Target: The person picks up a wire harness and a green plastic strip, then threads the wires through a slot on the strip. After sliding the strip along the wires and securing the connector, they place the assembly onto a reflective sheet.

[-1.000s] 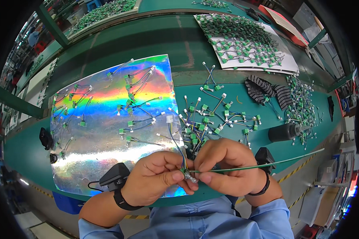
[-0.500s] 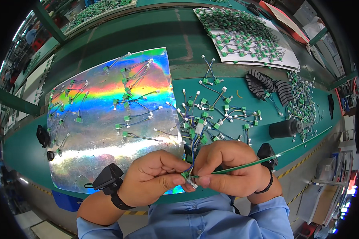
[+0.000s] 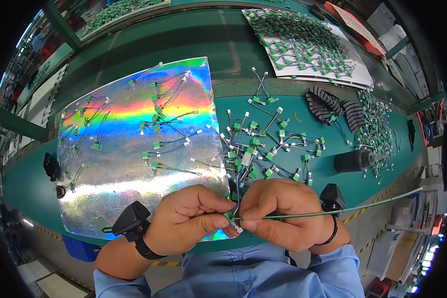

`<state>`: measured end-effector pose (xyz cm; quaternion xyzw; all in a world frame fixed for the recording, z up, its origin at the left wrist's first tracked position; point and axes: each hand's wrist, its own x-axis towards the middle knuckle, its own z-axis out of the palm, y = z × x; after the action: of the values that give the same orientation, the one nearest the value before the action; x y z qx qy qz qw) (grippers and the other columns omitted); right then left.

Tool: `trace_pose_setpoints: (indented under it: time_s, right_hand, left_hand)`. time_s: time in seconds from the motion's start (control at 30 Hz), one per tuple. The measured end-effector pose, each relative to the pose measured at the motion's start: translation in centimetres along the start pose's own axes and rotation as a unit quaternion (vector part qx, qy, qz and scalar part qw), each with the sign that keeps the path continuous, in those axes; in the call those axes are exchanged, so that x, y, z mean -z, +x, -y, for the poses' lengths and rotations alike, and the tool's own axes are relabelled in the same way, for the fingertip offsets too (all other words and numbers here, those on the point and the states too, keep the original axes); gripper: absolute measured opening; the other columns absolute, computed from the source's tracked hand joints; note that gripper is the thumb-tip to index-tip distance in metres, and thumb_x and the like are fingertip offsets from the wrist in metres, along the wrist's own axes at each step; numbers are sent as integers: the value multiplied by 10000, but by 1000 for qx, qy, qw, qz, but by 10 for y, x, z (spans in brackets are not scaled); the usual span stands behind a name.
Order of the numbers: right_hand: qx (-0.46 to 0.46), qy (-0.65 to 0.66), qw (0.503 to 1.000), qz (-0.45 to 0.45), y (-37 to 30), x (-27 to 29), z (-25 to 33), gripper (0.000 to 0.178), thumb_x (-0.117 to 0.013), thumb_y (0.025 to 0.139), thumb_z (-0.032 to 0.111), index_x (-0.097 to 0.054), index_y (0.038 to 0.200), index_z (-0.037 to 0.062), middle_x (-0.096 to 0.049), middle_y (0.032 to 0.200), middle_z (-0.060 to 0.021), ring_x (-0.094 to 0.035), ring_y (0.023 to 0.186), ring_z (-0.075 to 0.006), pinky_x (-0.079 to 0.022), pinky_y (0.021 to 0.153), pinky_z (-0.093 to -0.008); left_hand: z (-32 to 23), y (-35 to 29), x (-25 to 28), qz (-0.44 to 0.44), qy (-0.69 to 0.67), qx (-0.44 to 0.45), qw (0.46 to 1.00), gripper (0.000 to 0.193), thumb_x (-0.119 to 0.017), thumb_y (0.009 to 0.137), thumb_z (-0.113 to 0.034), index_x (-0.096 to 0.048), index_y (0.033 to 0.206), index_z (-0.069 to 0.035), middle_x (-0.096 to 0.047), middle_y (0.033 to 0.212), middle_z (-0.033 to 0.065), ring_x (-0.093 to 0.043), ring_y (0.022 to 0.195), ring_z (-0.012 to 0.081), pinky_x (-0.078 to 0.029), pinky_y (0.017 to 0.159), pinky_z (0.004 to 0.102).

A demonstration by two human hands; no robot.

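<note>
Close to my body, the fingertips of my left hand (image 3: 188,213) pinch a small green connector block (image 3: 229,215) with a silvery end and dark and blue wires. My right hand (image 3: 283,211) pinches the end of a long, thin green strip (image 3: 352,206) between thumb and forefinger. That end meets the connector block; my fingers hide whether it goes inside. The strip runs off to the right above my wrist. Just beyond my hands lies a loose heap of wired connectors (image 3: 256,142), green blocks with white plugs.
On the left, a shiny iridescent sheet (image 3: 109,174) carries several wired connectors. To the right are a dark bottle (image 3: 352,161), a striped cloth (image 3: 328,107) and another connector heap (image 3: 375,124). A white board (image 3: 303,74) covered with connectors lies at the far right.
The strip's far end has swung down toward me and slightly right. Both hands keep their pinch in nearly the same place.
</note>
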<state>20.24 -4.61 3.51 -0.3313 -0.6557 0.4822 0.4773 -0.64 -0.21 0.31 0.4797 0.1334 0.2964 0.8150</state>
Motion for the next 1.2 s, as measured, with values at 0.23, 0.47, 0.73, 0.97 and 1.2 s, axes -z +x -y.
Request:
trace_pose_setpoints:
  time_s: [0.23,0.47,0.73,0.97,1.2]
  right_hand:
    - [34,-82,996,-9,1,6,5,108,-641,780,-22,-555,833,17,-618,794,-118,-614,704,-238,-481,607,-315]
    - [83,-70,994,-34,-2,-4,-9,132,-629,745,61,-521,816,39,-531,755,-105,-556,654,-287,-429,557,-367]
    - [45,-105,993,-19,-4,4,5,150,-632,747,101,-508,784,25,-531,741,-95,-562,647,-249,-432,550,-344]
    - [-13,-69,997,7,-1,1,-2,140,-621,767,96,-495,779,37,-534,737,-81,-562,666,-237,-434,570,-350]
    - [110,-186,976,-37,3,1,-2,140,-609,764,19,-496,840,49,-542,803,-102,-553,716,-299,-438,600,-373]
  left_hand:
    - [2,10,0,6,-12,-2,1000,194,-535,888,10,-502,1078,32,-612,967,150,-635,868,209,-510,761,312]
    - [8,-3,-3,-166,126,-29,978,295,-742,750,-138,-504,889,-33,-555,768,30,-546,716,108,-435,647,229]
    - [7,3,-12,-168,96,-34,981,286,-701,794,-137,-500,961,-21,-568,837,39,-555,754,103,-439,689,217]
    - [3,1,-15,-193,102,1,976,301,-718,777,-149,-490,931,-28,-550,806,28,-545,725,104,-430,649,215]
    - [4,13,-9,-98,-5,-39,994,182,-539,843,72,-495,1017,37,-625,928,137,-641,838,234,-524,744,330]
